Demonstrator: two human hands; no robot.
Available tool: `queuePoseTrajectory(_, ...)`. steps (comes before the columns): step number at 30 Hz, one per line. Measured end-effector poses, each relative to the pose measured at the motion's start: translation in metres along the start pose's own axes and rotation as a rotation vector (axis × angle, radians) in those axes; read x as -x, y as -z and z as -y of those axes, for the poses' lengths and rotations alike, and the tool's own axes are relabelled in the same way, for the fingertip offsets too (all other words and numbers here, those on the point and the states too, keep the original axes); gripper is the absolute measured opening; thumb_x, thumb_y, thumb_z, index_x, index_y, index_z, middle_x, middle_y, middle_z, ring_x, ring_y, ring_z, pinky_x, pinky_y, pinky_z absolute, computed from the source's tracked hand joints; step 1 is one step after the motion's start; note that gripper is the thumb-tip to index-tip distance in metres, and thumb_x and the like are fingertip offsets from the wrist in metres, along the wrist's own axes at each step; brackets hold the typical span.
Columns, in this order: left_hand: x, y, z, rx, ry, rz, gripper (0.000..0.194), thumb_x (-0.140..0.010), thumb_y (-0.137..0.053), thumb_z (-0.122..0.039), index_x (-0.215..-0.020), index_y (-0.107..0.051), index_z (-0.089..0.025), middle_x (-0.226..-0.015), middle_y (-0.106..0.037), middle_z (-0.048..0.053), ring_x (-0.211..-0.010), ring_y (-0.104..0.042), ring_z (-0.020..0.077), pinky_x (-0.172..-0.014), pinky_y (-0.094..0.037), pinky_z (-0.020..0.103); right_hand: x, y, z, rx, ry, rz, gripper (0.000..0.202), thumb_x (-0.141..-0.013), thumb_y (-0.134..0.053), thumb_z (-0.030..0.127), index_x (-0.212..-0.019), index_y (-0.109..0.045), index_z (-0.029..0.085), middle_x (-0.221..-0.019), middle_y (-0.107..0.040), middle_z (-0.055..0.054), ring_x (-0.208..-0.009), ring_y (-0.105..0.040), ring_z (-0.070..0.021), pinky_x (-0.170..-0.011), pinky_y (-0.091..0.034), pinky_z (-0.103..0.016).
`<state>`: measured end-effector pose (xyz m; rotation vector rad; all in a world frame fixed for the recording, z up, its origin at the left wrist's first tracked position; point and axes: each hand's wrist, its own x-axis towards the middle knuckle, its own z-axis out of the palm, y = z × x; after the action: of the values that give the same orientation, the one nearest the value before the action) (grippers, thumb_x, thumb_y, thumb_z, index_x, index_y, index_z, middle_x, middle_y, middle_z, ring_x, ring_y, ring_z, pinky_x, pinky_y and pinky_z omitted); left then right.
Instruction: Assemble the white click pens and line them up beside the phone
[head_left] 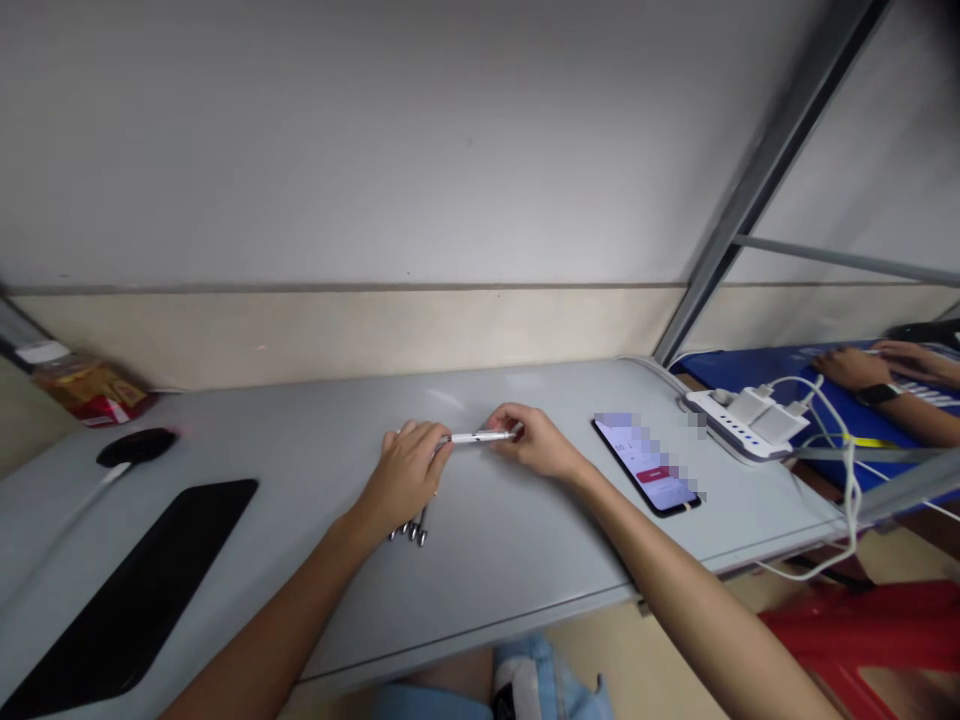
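Just above the grey desk (517,560), a slim white pen (480,437) lies level between my two hands. My left hand (409,470) is closed on its left end, back of the hand upward. On the other end, the fingertips of my right hand (529,438) are pinched together. Several thin pieces with shiny metal ends (412,532) stick out from beneath my left hand on the desk; the hand hides their other ends, and I cannot tell their kind.
A lit phone (645,465) lies right of my hands, near a white power strip (739,425) with plugs and cables. At left are a black mat (142,600), a black round charger (136,447) and a bottle (90,388). Another person's hands (855,370) rest over a blue surface.
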<state>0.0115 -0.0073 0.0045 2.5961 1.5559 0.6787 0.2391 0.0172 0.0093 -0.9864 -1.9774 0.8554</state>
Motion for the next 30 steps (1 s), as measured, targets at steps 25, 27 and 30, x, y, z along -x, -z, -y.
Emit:
queuePoseTrajectory(25,0.000,0.003,-0.004,0.014,0.002,0.010,0.032,-0.100,-0.031,-0.035,-0.113,-0.060,-0.030,-0.092,-0.066,0.000,-0.091,-0.054,0.0198,-0.078,-0.029,0.034,0.002,-0.011,-0.002,0.387,0.230,-0.116,0.023,-0.081,-0.057,0.002,-0.094,-0.066,0.018,-0.091,-0.058,-0.005,-0.085,-0.054,-0.0162,-0.074,-0.042,-0.025)
queuePoseTrajectory(27,0.000,0.003,-0.002,0.021,0.001,0.020,0.033,-0.099,-0.033,-0.033,-0.122,-0.057,-0.035,-0.093,-0.066,0.000,-0.093,-0.054,0.0202,-0.078,-0.030,0.034,0.001,-0.007,-0.006,0.423,0.227,-0.134,0.023,-0.080,-0.057,0.001,-0.094,-0.066,0.018,-0.091,-0.058,-0.005,-0.086,-0.054,-0.0167,-0.074,-0.042,-0.026)
queuePoseTrajectory(30,-0.001,0.002,0.003,0.002,0.030,0.018,0.035,-0.099,-0.032,-0.030,-0.121,-0.059,-0.034,-0.094,-0.066,0.002,-0.094,-0.054,0.0206,-0.077,-0.030,0.034,0.000,0.001,-0.013,0.466,0.200,-0.163,0.024,-0.080,-0.057,0.001,-0.094,-0.068,0.018,-0.091,-0.060,-0.006,-0.084,-0.055,-0.0167,-0.076,-0.042,-0.027)
